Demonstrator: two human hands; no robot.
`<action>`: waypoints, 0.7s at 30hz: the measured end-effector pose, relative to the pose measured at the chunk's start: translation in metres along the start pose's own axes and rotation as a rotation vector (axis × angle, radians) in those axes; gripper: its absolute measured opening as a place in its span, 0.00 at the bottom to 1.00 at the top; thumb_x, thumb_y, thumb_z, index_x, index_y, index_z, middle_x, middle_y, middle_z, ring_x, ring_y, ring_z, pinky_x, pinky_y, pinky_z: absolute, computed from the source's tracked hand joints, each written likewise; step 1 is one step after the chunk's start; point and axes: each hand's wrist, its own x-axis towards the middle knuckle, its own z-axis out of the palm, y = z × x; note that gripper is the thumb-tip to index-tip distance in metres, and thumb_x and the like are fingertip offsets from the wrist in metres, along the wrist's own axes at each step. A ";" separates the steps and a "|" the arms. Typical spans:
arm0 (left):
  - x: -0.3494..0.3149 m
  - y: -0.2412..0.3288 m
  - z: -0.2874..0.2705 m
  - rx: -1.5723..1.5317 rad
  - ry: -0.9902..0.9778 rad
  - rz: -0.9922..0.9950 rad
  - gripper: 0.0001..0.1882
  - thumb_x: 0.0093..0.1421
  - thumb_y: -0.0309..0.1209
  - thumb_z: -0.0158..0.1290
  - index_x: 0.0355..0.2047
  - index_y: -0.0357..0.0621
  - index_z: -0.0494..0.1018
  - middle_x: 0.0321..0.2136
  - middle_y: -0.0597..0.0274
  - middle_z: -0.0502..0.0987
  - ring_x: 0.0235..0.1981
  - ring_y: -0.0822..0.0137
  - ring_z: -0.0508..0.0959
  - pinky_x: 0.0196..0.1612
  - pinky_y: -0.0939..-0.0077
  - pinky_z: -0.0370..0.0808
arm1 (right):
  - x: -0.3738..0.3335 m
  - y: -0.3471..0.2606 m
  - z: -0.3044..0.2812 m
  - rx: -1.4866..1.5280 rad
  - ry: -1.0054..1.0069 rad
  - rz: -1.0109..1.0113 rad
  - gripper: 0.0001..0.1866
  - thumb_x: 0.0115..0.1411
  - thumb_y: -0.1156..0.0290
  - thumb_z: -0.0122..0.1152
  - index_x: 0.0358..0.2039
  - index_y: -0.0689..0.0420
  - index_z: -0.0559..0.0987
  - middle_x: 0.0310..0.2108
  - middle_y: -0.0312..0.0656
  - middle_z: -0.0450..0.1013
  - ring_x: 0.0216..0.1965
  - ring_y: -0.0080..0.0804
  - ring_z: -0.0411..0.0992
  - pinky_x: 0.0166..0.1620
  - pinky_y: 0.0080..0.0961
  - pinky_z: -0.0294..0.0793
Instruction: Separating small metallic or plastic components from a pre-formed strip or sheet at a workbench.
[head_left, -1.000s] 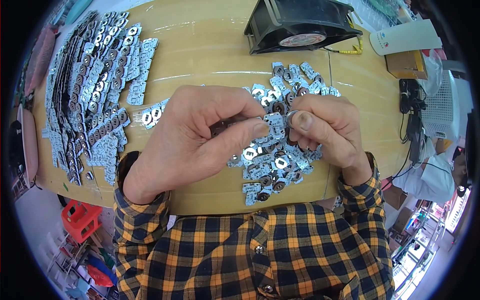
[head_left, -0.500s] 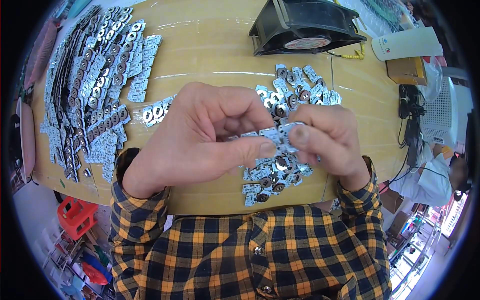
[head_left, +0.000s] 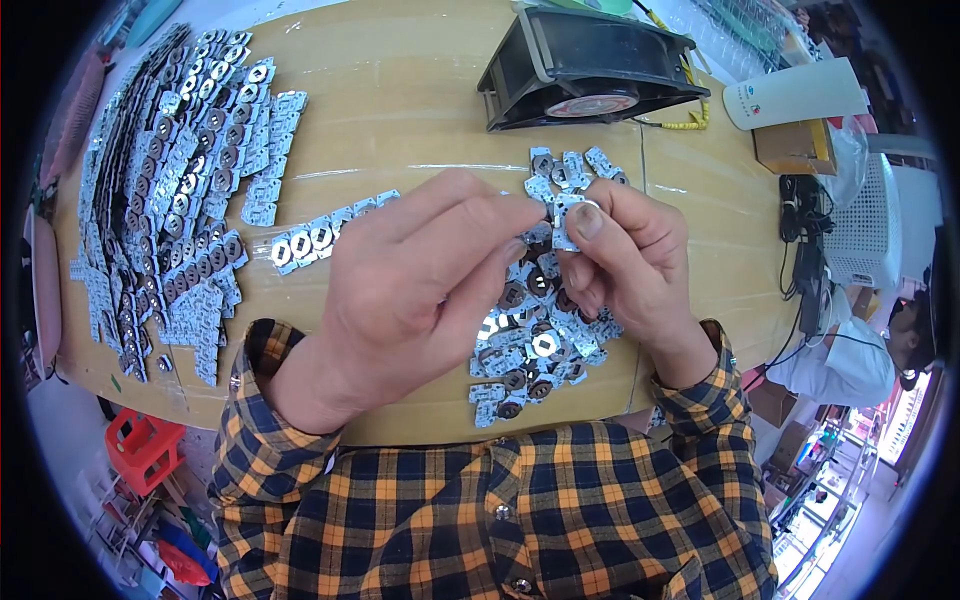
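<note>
My right hand (head_left: 625,250) pinches a small white circuit board (head_left: 566,222) between thumb and forefinger. Close beside that board, on its left, is my left hand (head_left: 430,280), thumb and fingertips drawn together; whatever lies between them is hidden. Beneath both hands spreads a loose pile of small circuit boards (head_left: 545,345), several bearing round metal coin-cell holders. A joined strip of boards (head_left: 320,238) with shiny round holders lies on the table, its right end reaching behind my left hand.
Many stacked strips of boards (head_left: 190,180) cover the table's left side. A black box fan (head_left: 590,70) stands at the far side. To the right are a white cup (head_left: 795,95), a cardboard box (head_left: 795,147), black cables (head_left: 800,225) and a white basket (head_left: 865,225). Another person (head_left: 850,360) sits beyond.
The short row of boards held between both hands no longer shows; one board remains visible in my right hand. My left hand has turned, with its fingertips closing together. The view has shifted slightly.
</note>
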 end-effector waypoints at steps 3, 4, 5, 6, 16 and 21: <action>-0.004 0.000 0.005 0.039 0.077 -0.002 0.15 0.49 0.12 0.56 0.38 0.34 0.76 0.29 0.54 0.77 0.28 0.63 0.79 0.30 0.78 0.73 | -0.001 -0.002 -0.003 -0.104 -0.036 -0.008 0.14 0.67 0.69 0.49 0.24 0.60 0.69 0.14 0.32 0.65 0.12 0.13 0.59 0.16 0.12 0.58; -0.004 -0.001 0.006 0.065 0.086 0.013 0.15 0.48 0.12 0.56 0.38 0.34 0.76 0.28 0.54 0.77 0.28 0.63 0.79 0.30 0.78 0.73 | -0.001 -0.001 -0.003 -0.092 -0.040 -0.017 0.14 0.67 0.68 0.49 0.24 0.60 0.69 0.14 0.32 0.65 0.12 0.13 0.59 0.17 0.12 0.58; -0.004 -0.001 0.006 0.090 0.094 0.028 0.15 0.48 0.12 0.56 0.38 0.34 0.76 0.28 0.54 0.77 0.28 0.63 0.79 0.30 0.78 0.73 | -0.001 0.000 -0.004 -0.079 -0.044 -0.025 0.14 0.67 0.68 0.50 0.24 0.60 0.70 0.13 0.31 0.65 0.12 0.12 0.60 0.17 0.12 0.58; -0.004 -0.001 0.007 0.089 0.095 0.028 0.15 0.48 0.12 0.56 0.38 0.34 0.76 0.28 0.54 0.77 0.28 0.63 0.79 0.30 0.78 0.73 | -0.001 0.001 -0.003 -0.080 -0.044 -0.026 0.14 0.67 0.68 0.50 0.24 0.60 0.70 0.13 0.31 0.65 0.12 0.12 0.60 0.17 0.12 0.58; -0.003 0.000 0.007 0.084 0.135 -0.014 0.14 0.48 0.12 0.56 0.36 0.34 0.76 0.27 0.54 0.77 0.27 0.63 0.78 0.29 0.77 0.73 | 0.002 0.000 -0.002 -0.025 0.003 0.047 0.15 0.66 0.68 0.51 0.23 0.59 0.71 0.13 0.30 0.65 0.11 0.11 0.58 0.15 0.12 0.56; -0.003 0.000 0.003 0.042 0.127 -0.017 0.13 0.48 0.13 0.56 0.35 0.33 0.76 0.27 0.54 0.77 0.27 0.63 0.78 0.29 0.77 0.72 | 0.003 0.000 0.000 -0.011 0.000 0.083 0.14 0.66 0.70 0.49 0.23 0.60 0.70 0.14 0.32 0.64 0.11 0.14 0.57 0.14 0.13 0.58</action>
